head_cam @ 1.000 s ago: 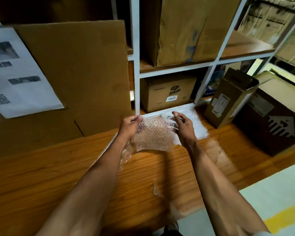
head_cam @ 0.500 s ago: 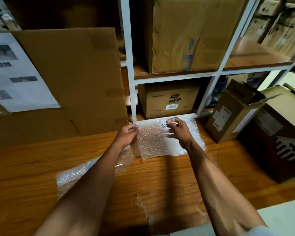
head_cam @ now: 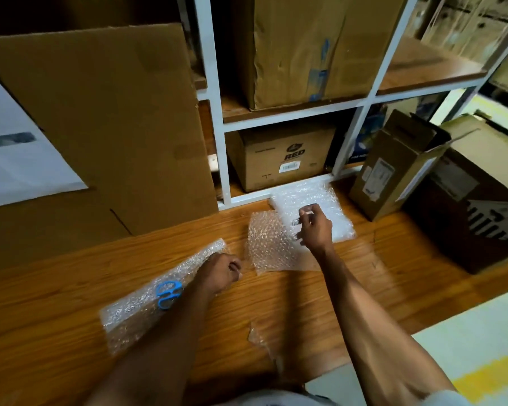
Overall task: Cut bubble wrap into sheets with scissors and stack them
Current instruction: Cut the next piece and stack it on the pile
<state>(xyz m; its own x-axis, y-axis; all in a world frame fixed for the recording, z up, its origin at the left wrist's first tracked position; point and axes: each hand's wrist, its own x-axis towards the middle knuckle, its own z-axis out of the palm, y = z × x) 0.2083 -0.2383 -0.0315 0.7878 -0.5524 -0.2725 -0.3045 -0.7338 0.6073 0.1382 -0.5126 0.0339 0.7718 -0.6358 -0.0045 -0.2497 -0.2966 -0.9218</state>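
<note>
Wooden table (head_cam: 71,288), viewed from above. At left, a long strip of bubble wrap (head_cam: 147,300) lies flat, with blue-handled scissors (head_cam: 167,293) resting on it. The left hand (head_cam: 222,272) sits at the strip's far end, fingers curled inward — whether it pinches the wrap cannot be told. Just right, a cut sheet (head_cam: 272,244) lies partly lifted beside the right hand (head_cam: 316,227), whose fingers are loosely bent over it without a clear hold. Behind it — a white stack of sheets (head_cam: 311,197) lies against the shelf frame (head_cam: 214,112). A small scrap (head_cam: 258,336) lies near the table's front edge.
</note>
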